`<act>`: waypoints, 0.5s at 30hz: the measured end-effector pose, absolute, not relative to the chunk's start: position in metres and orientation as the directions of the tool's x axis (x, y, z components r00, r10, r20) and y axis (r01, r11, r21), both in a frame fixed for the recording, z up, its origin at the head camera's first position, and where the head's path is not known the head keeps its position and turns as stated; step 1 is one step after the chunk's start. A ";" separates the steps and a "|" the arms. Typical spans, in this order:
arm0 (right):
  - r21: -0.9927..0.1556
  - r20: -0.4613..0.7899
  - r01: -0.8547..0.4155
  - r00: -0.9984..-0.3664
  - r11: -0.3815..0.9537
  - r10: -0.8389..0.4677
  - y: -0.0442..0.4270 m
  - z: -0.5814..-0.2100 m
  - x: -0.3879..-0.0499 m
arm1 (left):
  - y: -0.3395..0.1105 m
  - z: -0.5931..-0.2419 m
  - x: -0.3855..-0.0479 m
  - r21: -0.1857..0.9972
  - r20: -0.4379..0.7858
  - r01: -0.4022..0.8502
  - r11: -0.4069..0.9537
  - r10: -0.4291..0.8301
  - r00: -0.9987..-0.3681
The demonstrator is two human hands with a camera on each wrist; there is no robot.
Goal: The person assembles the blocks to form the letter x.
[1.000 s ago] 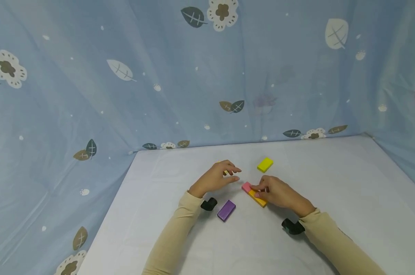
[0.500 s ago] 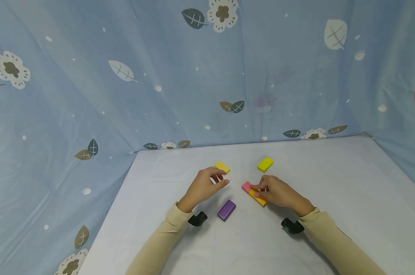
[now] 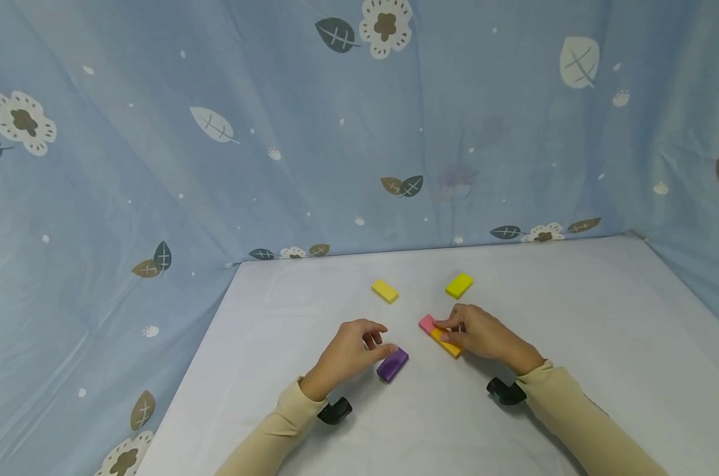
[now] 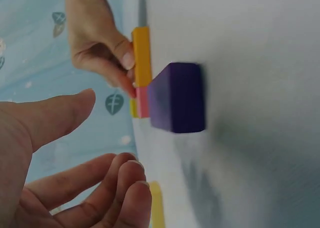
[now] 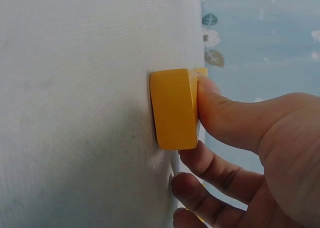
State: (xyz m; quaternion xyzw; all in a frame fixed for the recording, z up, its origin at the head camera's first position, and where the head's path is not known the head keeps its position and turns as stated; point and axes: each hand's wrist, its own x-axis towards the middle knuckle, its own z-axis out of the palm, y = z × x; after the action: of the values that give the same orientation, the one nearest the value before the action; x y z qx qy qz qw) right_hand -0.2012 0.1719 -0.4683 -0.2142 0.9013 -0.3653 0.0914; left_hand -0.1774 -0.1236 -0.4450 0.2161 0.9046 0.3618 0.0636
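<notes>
My left hand [image 3: 348, 350] hangs just left of the purple block [image 3: 393, 366], thumb and fingers apart with nothing between them. In the left wrist view a gap shows between the thumb and the purple block [image 4: 177, 98]. My right hand [image 3: 484, 334] pinches the orange block [image 5: 172, 110] between thumb and fingers as it lies on the table. End to end with it lies a pink block [image 3: 427, 322], touched by or very near my right index fingertip. The fingers partly cover the seam between these two blocks.
Farther back on the white table [image 3: 549, 297] lie a pale yellow block [image 3: 385, 291] and a lime-yellow block [image 3: 459, 285]. A blue patterned curtain [image 3: 311, 132] hangs behind the table. A black wrist camera [image 3: 335, 411] sits under each wrist.
My left hand has come back from the pale yellow block, uncovering it, and moved toward the person to beside the purple block. The right hand stays on the orange block.
</notes>
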 end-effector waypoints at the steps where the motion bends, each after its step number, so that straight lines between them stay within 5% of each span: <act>1: -0.698 -0.009 -0.320 -0.891 0.641 -0.453 0.172 -0.468 -0.201 | -0.123 -0.447 -0.176 0.679 0.036 0.347 0.647 0.443 -0.896; 15: -0.699 -0.014 -0.319 -0.889 0.641 -0.458 0.171 -0.468 -0.202 | -0.113 -0.461 -0.165 0.579 -0.030 0.376 0.723 0.480 -0.877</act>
State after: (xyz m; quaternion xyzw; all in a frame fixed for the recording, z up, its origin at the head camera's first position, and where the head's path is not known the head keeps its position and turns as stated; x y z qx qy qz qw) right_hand -0.2015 0.1712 -0.4680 -0.2156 0.9006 -0.3650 0.0954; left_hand -0.1645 -0.1133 -0.4610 0.2317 0.9239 0.2911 0.0893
